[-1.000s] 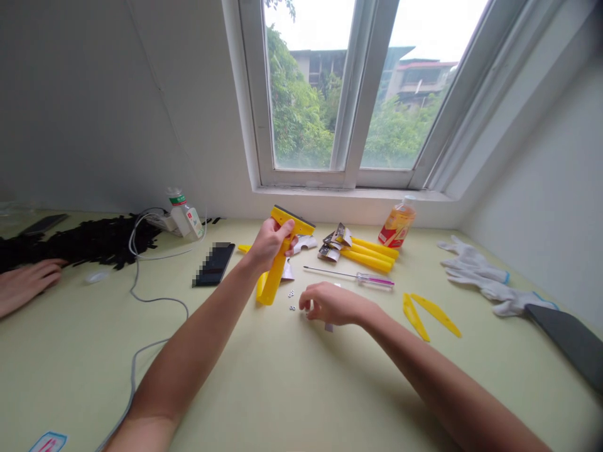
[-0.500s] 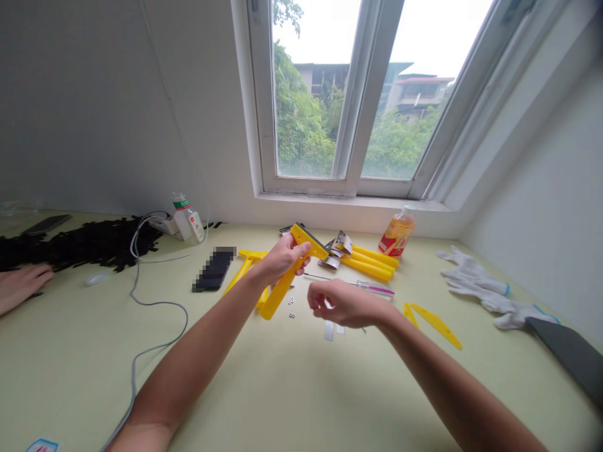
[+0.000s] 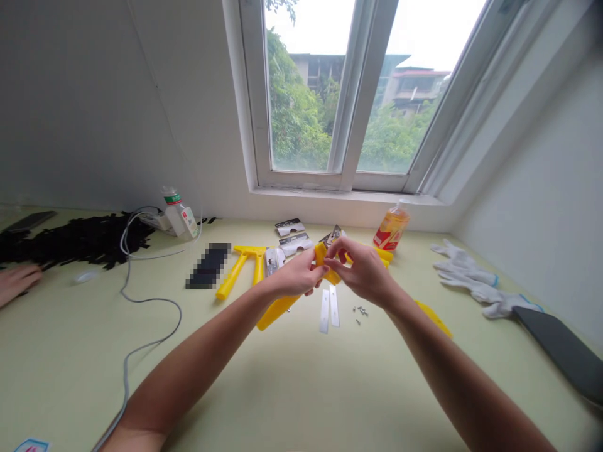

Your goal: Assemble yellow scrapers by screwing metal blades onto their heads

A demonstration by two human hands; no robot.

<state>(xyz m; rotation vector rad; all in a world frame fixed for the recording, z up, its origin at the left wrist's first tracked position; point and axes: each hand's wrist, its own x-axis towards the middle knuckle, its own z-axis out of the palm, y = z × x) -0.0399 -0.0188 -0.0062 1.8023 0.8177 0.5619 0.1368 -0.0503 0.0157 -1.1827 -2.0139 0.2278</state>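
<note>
A yellow plastic scraper is gripped in my left hand, its handle slanting down to the left and its wide head up between my hands. The fingers of my right hand are pinched together against that head; whatever sits between the fingertips is hidden. Below my hands lie two flat metal blades, with several small screws to their right. A tiny nut shows by the scraper handle. Two more yellow scrapers rest to the left of my hands.
Printed cards and other yellow handles lie behind my hands. A drink bottle, white gloves and a yellow strip are at right. At left are a phone, a cable, black strips and another person's hand.
My right hand has moved up and right from over the table to the scraper's head, its fingers now pinching there. My left hand has turned the scraper and shifted slightly right.
</note>
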